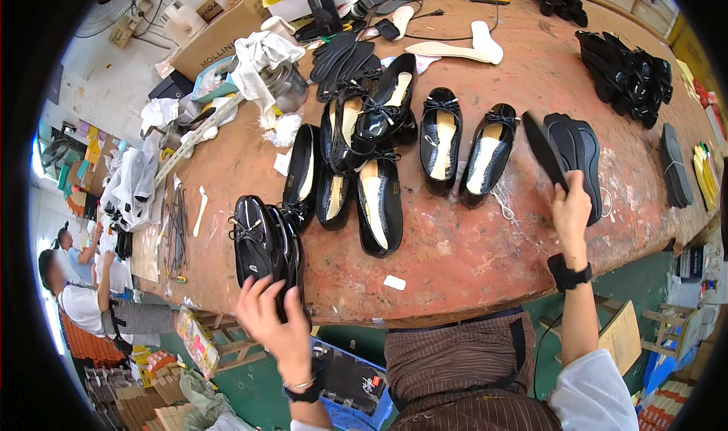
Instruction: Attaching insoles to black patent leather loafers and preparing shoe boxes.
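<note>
My right hand [572, 207] pinches the near end of a thin black shoe sole [541, 147], which is tilted up beside a small stack of black soles [582, 158]. My left hand [274, 326] is spread, fingers apart, at the near end of a group of shiny black shoe uppers [256, 241]; whether the fingertips touch them I cannot tell. In front of me stand a left black bow flat [440, 139] and a right black bow flat [489, 155], both with pale insides. More black flats [379, 196] are piled left of these.
Nested black uppers [626, 75] and a tied bundle of dark strips [673, 166] lie at the right. Dark insoles [343, 61], pale insoles [470, 48] and a metal pot [286, 88] sit farther back. A blue crate [353, 382] stands below the table edge. Two people work at the far left.
</note>
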Action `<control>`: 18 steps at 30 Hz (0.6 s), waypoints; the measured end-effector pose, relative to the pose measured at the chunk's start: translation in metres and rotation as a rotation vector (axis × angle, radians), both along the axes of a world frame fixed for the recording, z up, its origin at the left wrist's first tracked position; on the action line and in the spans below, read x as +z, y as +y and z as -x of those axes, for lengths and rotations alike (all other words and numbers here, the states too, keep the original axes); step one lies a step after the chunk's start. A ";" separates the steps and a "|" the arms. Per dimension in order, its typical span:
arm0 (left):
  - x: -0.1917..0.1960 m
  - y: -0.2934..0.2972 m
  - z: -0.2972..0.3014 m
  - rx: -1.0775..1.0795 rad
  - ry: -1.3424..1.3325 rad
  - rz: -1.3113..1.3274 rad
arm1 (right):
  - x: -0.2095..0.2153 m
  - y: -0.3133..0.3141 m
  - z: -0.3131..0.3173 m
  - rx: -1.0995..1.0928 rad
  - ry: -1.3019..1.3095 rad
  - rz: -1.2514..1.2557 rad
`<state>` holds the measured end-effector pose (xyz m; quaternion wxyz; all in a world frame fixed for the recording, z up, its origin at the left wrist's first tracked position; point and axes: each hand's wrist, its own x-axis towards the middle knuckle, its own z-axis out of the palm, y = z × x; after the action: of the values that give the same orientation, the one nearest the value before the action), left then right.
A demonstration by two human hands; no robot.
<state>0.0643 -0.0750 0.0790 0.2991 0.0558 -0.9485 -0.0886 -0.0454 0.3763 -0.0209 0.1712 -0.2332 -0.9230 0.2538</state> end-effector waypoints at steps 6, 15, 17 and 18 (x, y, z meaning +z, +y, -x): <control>-0.042 0.165 0.119 -0.674 -0.236 -0.231 | 0.090 0.026 -0.024 -0.068 0.903 0.040; -0.056 0.168 0.164 -0.538 -0.162 -0.574 | 0.133 0.072 -0.116 0.801 0.736 1.197; -0.008 0.143 0.120 -0.664 -0.240 -0.709 | 0.104 0.103 -0.140 0.515 0.687 1.422; 0.003 0.131 0.098 -0.734 -0.267 -0.767 | 0.114 0.082 -0.134 0.743 0.519 1.321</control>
<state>-0.0332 0.0559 0.0819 0.0837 -0.1628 -0.8351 -0.5187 0.0881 0.4583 0.0927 0.1110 0.1026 -0.5300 0.8344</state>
